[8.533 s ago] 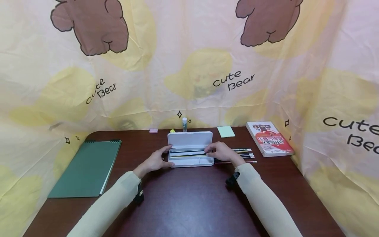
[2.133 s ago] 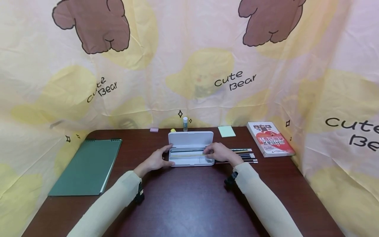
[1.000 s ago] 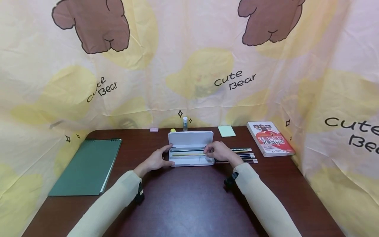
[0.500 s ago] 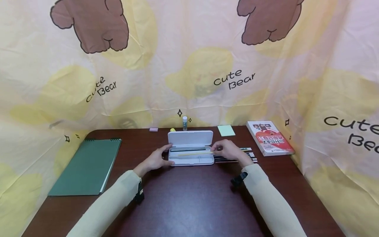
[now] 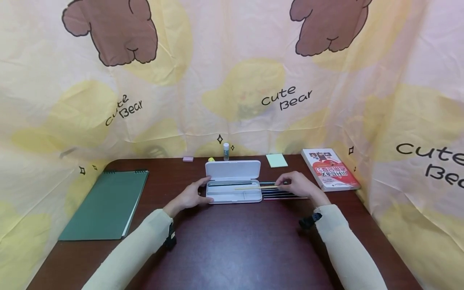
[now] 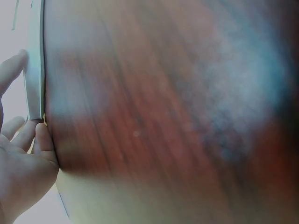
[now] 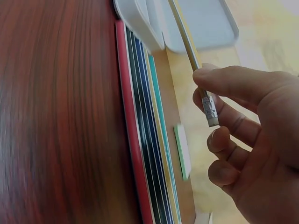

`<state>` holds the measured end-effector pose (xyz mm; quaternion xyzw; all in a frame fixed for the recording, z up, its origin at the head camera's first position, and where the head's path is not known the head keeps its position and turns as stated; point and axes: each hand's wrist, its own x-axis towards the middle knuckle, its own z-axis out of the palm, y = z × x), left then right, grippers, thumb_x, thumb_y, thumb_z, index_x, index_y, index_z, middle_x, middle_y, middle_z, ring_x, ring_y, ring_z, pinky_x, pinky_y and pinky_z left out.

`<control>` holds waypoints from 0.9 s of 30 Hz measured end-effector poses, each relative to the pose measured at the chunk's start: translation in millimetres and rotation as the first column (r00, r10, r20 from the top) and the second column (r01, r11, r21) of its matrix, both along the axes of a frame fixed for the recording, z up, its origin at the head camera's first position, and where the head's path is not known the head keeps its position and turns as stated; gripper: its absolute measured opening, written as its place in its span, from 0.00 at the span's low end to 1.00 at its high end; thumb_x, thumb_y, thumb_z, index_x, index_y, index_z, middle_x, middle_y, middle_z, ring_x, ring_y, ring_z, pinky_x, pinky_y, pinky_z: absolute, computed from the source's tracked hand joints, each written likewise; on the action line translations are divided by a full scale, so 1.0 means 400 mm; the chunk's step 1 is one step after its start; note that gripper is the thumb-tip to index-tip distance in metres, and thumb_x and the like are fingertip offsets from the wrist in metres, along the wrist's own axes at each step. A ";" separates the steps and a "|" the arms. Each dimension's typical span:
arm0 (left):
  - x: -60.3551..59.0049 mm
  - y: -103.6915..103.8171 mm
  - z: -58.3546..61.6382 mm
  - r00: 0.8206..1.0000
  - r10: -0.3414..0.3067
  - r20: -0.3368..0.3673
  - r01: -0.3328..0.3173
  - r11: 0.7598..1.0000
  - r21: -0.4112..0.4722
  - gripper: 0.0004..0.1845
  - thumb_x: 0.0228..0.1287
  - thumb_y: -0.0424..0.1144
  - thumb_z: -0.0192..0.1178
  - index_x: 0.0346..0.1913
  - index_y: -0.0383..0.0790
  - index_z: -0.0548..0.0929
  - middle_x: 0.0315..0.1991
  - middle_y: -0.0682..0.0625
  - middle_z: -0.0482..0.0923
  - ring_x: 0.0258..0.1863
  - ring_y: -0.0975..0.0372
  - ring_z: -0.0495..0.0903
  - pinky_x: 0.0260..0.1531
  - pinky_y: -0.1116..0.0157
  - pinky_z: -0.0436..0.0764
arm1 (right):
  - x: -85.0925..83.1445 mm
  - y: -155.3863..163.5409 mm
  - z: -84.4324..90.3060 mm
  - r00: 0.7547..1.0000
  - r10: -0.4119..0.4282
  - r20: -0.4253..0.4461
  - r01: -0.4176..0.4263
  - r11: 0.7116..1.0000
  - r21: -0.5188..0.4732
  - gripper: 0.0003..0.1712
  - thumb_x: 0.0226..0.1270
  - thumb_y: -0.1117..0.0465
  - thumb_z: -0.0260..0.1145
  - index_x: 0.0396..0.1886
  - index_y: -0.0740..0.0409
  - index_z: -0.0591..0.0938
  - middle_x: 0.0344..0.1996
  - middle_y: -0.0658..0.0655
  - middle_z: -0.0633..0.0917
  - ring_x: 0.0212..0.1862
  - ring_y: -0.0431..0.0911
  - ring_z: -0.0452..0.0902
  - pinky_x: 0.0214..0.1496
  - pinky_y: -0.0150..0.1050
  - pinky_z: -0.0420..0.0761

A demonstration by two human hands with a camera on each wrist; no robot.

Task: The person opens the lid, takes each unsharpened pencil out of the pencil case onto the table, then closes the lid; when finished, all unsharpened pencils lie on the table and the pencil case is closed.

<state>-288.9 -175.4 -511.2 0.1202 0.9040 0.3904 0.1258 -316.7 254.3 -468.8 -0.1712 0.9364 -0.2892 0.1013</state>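
Note:
A white pencil case stands open on the table, its lid tipped back. My left hand holds its left end, thumb at the front corner and fingers toward the hinge; the left wrist view shows that hand at the case's edge. Between thumb and index finger, my right hand pinches a yellow pencil near its eraser end. The pencil's other end reaches over the case's right side. A dark pencil lies along the back of the case. Several pencils lie side by side right of the case.
A green spiral pad lies at the left, a red and white book at the right. Along the back are a pink eraser, a glue stick, a small yellow thing and pale green sticky notes. A printed curtain hangs behind.
My right hand has lifted the yellow pencil from inside the case and drawn it rightward over the loose pencils. The left hand stays on the case.

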 end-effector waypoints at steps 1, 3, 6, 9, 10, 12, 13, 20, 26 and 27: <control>0.000 -0.001 0.000 1.000 -0.001 -0.001 0.001 1.000 0.001 0.50 0.54 0.51 0.75 0.77 0.55 0.60 0.72 0.44 0.67 0.73 0.52 0.64 0.74 0.45 0.59 | 0.002 0.012 -0.001 1.000 -0.006 0.000 0.006 1.000 0.005 0.06 0.66 0.55 0.70 0.41 0.43 0.88 0.41 0.48 0.88 0.47 0.49 0.76 0.54 0.48 0.73; -0.001 -0.002 -0.001 1.000 -0.005 -0.001 0.005 1.000 0.002 0.50 0.54 0.52 0.75 0.77 0.55 0.60 0.73 0.44 0.67 0.73 0.52 0.64 0.74 0.45 0.59 | 0.009 0.036 -0.001 0.999 -0.033 0.009 0.032 0.999 0.012 0.07 0.66 0.54 0.70 0.42 0.43 0.88 0.41 0.48 0.88 0.47 0.49 0.76 0.53 0.47 0.74; -0.002 -0.004 -0.002 1.000 -0.010 0.000 0.010 1.000 0.005 0.50 0.53 0.52 0.75 0.77 0.55 0.60 0.73 0.44 0.67 0.73 0.52 0.64 0.74 0.45 0.59 | 0.017 0.074 -0.004 0.999 -0.043 0.014 0.043 0.999 0.015 0.08 0.67 0.54 0.70 0.44 0.46 0.88 0.41 0.48 0.88 0.46 0.49 0.76 0.51 0.45 0.75; -0.003 -0.004 -0.003 1.000 -0.009 0.001 0.009 1.000 0.013 0.50 0.53 0.52 0.76 0.77 0.55 0.60 0.72 0.44 0.67 0.72 0.51 0.64 0.73 0.45 0.59 | 0.026 0.111 -0.007 0.998 -0.049 0.025 0.049 0.999 0.008 0.09 0.67 0.54 0.69 0.44 0.47 0.88 0.41 0.50 0.88 0.45 0.49 0.76 0.48 0.44 0.75; -0.004 -0.004 -0.003 1.000 -0.008 0.000 0.008 1.000 0.014 0.50 0.53 0.52 0.76 0.77 0.55 0.60 0.72 0.44 0.68 0.72 0.51 0.65 0.73 0.45 0.59 | 0.028 0.122 -0.008 0.998 -0.052 0.031 0.052 0.999 0.004 0.08 0.67 0.55 0.69 0.45 0.47 0.88 0.41 0.50 0.87 0.46 0.49 0.76 0.47 0.43 0.75; -0.004 -0.004 -0.004 1.000 -0.005 0.001 0.005 1.000 0.015 0.50 0.53 0.52 0.76 0.77 0.55 0.61 0.72 0.44 0.68 0.72 0.51 0.65 0.73 0.45 0.60 | 0.033 0.143 -0.012 0.997 -0.069 0.047 0.069 0.998 0.003 0.08 0.68 0.55 0.69 0.45 0.47 0.87 0.41 0.51 0.87 0.45 0.50 0.75 0.46 0.42 0.74; -0.004 -0.003 -0.004 1.000 -0.005 0.001 0.005 1.000 0.014 0.50 0.53 0.52 0.76 0.77 0.55 0.61 0.72 0.44 0.68 0.72 0.51 0.65 0.73 0.45 0.60 | 0.035 0.152 -0.014 0.996 -0.077 0.051 0.077 0.997 0.005 0.08 0.68 0.55 0.69 0.44 0.46 0.87 0.41 0.51 0.86 0.45 0.50 0.75 0.46 0.42 0.74; -0.001 -0.001 -0.001 1.000 -0.003 0.006 0.003 1.000 0.014 0.50 0.53 0.51 0.76 0.77 0.55 0.60 0.72 0.43 0.68 0.72 0.51 0.65 0.73 0.45 0.60 | 0.045 0.204 -0.026 0.997 -0.077 -0.001 0.077 0.996 0.033 0.08 0.67 0.58 0.69 0.44 0.50 0.88 0.40 0.51 0.87 0.44 0.49 0.75 0.46 0.42 0.74; -0.002 -0.002 0.002 1.000 -0.001 0.001 0.001 1.000 0.006 0.50 0.54 0.51 0.75 0.77 0.55 0.60 0.72 0.43 0.68 0.72 0.51 0.65 0.73 0.45 0.60 | 0.043 0.231 -0.035 0.993 -0.108 0.050 0.106 0.994 0.037 0.07 0.66 0.57 0.70 0.43 0.48 0.88 0.42 0.52 0.88 0.47 0.49 0.75 0.50 0.46 0.73; -0.002 -0.003 0.002 1.000 -0.003 0.000 0.003 1.000 0.004 0.50 0.54 0.51 0.75 0.77 0.54 0.60 0.72 0.43 0.68 0.72 0.51 0.65 0.73 0.45 0.60 | 0.043 0.233 -0.036 0.992 -0.109 0.062 0.106 0.994 0.039 0.07 0.66 0.57 0.70 0.42 0.48 0.88 0.42 0.53 0.88 0.47 0.50 0.75 0.50 0.46 0.73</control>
